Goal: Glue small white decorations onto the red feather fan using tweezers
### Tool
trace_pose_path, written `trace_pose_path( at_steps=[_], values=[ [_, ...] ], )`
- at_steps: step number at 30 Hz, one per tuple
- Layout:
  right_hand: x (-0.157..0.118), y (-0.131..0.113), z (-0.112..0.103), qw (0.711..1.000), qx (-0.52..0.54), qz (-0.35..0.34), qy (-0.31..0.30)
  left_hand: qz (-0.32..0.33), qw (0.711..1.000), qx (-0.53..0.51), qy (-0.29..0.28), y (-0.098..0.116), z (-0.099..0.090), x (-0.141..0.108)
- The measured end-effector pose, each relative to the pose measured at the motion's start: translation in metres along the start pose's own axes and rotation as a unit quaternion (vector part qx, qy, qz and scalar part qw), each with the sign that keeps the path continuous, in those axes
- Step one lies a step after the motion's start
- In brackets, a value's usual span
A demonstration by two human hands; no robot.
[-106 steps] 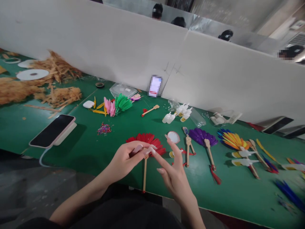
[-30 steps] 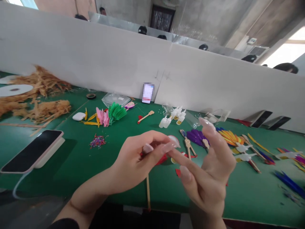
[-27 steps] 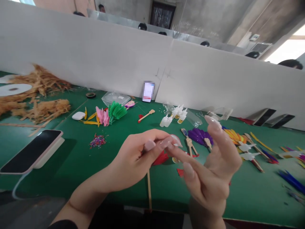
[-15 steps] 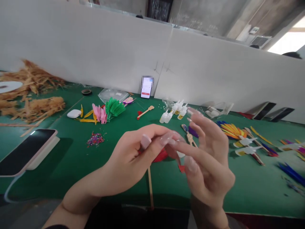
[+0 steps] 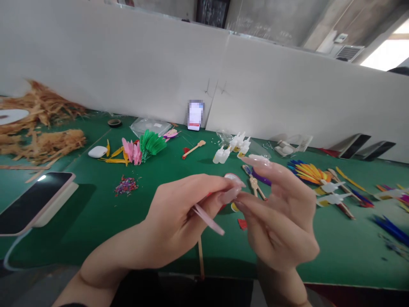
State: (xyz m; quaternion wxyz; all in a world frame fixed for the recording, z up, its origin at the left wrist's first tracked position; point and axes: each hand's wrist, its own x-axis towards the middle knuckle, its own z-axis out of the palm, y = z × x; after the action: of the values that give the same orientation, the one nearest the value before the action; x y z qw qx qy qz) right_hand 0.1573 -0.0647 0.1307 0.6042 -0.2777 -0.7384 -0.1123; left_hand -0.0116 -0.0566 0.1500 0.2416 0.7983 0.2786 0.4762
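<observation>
My left hand is closed, its thumb and index finger pinched at the centre. A pale pink strip, maybe a tool's handle, sticks out of its grip. Below that hand a thin wooden stick points toward the table's front edge. The fingertips of my right hand meet those of my left; its thumb and index finger are pressed together, and whatever is between them is too small to make out. A red scrap shows just left of the right thumb. Something red is partly hidden behind my left fingers.
On the green table, green feathers and pink feathers lie left of centre. Glue bottles stand behind my hands. A large phone rests at left; yellow feathers lie at right.
My right thumb has come up against its index finger at my left fingertips. The pink strip now points down and right from my left hand, and the red piece there is more hidden.
</observation>
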Motion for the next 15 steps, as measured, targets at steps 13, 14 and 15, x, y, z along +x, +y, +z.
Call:
trace_pose_path(
  at_steps=[13, 14, 15],
  values=[
    [0.0044, 0.0049, -0.0028, 1.0, -0.017, -0.026, -0.005, -0.027, 0.999, -0.033, -0.011, 0.0046, 0.0002, 0.0065],
    [0.0038, 0.0053, -0.0033, 1.0, -0.015, -0.023, -0.01, -0.026, 0.999, -0.04, -0.005, 0.0045, 0.0005, 0.0069],
    [0.0035, 0.0058, -0.0037, 1.0, -0.014, -0.019, -0.014, -0.023, 0.999, -0.044, 0.002, 0.0041, 0.0006, 0.007]
  ],
)
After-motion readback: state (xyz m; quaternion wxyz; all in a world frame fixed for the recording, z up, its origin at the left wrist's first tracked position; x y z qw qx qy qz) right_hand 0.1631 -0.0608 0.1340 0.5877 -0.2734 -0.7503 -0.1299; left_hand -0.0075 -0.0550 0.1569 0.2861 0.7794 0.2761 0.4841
